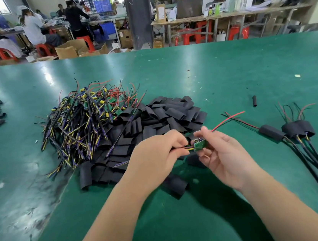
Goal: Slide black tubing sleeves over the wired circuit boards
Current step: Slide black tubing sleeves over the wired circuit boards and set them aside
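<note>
Between both hands, the circuit board point(199, 145) is pinched by the right hand point(221, 154); the left hand point(158, 156) grips its wires point(185, 148).

view: one wide-angle camera worn on the person's head
facing: forward and down across the green table point(227, 67), workshop benches point(231, 14) along the far edge
nearness: close above the forearms; left hand point(154, 157) and right hand point(225, 158) meet mid-frame
</note>
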`<action>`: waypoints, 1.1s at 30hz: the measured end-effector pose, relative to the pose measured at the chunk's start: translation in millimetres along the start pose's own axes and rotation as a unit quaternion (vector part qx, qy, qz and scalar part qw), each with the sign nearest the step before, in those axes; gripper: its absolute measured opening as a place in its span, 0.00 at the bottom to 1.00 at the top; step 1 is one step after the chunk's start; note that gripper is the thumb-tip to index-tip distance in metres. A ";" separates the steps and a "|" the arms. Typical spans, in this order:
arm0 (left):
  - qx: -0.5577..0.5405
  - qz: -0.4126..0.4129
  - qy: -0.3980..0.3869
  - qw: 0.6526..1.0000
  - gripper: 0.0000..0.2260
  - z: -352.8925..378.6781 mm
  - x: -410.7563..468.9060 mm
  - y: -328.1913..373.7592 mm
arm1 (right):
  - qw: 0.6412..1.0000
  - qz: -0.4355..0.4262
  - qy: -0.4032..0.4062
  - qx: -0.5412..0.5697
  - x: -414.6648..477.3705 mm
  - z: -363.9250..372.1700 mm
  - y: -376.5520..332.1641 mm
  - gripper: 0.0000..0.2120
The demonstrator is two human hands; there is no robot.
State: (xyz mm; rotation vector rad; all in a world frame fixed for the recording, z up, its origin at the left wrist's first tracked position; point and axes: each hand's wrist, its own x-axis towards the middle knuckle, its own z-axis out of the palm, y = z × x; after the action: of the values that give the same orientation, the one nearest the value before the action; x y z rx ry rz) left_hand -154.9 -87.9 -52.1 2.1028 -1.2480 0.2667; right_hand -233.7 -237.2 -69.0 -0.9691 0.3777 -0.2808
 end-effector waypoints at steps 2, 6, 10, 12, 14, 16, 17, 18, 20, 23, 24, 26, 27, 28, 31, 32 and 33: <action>0.003 -0.015 -0.027 1.000 0.08 1.7 -3.0 -3.0 | 0.999 -0.025 0.000 -0.022 -0.3 -2.4 1.6 0.07; -0.109 -0.145 -0.087 0.980 0.21 -1.2 -2.1 -8.0 | 0.983 -0.123 -0.028 -0.135 -3.8 -6.0 0.7 0.04; -0.182 -0.214 -0.162 0.946 0.14 -4.8 6.8 -11.6 | 0.949 -0.201 -0.042 -0.240 -6.4 -5.1 -2.0 0.12; -0.280 -0.296 -0.160 0.899 0.11 -3.7 8.3 -12.2 | 0.940 -0.219 -0.042 -0.258 -9.1 -2.6 -4.2 0.13; -0.345 -0.354 -0.137 0.858 0.10 -0.4 7.8 -11.0 | 0.934 -0.232 -0.033 -0.271 -10.9 -0.3 -4.3 0.14; -0.364 -0.368 -0.070 0.853 0.09 4.6 6.8 -11.0 | 0.932 -0.230 -0.009 -0.280 -11.2 2.1 -2.5 0.12; -0.353 -0.350 -0.034 0.867 0.08 6.3 5.2 -12.2 | 0.935 -0.222 0.007 -0.278 -10.4 2.7 -1.2 0.10; -0.336 -0.320 -0.011 0.886 0.07 7.3 3.6 -13.3 | 0.941 -0.208 0.025 -0.265 -8.9 2.9 0.0 0.09; -0.310 -0.264 -0.008 0.913 0.07 7.1 -0.2 -14.0 | 0.965 -0.164 0.054 -0.196 -7.0 3.1 0.7 0.08; -0.302 -0.231 -0.037 0.924 0.07 4.2 -3.5 -17.4 | 0.985 -0.112 0.064 -0.112 -6.8 3.1 2.0 0.08; -0.299 -0.231 -0.050 0.925 0.07 3.2 -4.2 -18.7 | 0.986 -0.107 0.062 -0.112 -7.9 3.3 2.6 0.08; -0.293 -0.231 -0.071 0.925 0.07 2.2 -5.3 -20.3 | 0.985 -0.106 0.059 -0.121 -9.4 3.3 3.6 0.09; -0.293 -0.227 -0.075 0.926 0.06 1.8 -5.9 -20.3 | 0.985 -0.105 0.060 -0.121 -10.2 3.7 3.0 0.08; -0.293 -0.222 -0.074 0.927 0.05 1.4 -6.3 -20.0 | 0.986 -0.103 0.061 -0.115 -10.8 4.0 1.9 0.08; -0.277 -0.200 -0.050 0.939 0.03 2.8 -8.8 -19.0 | 0.989 -0.096 0.063 -0.094 -10.1 3.4 0.8 0.08; -0.253 -0.190 -0.043 0.947 0.03 4.0 -9.6 -18.8 | 0.990 -0.092 0.060 -0.089 -10.4 4.2 0.4 0.08; -0.221 -0.176 -0.038 0.958 0.03 5.5 -10.3 -18.4 | 0.992 -0.086 0.054 -0.078 -10.2 4.4 1.2 0.09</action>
State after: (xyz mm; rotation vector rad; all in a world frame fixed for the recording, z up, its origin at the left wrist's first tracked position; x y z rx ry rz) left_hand -145.7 -78.4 -69.3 1.9019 -0.8519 -0.2349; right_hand -241.0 -229.3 -65.8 -1.1461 0.4208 -0.4682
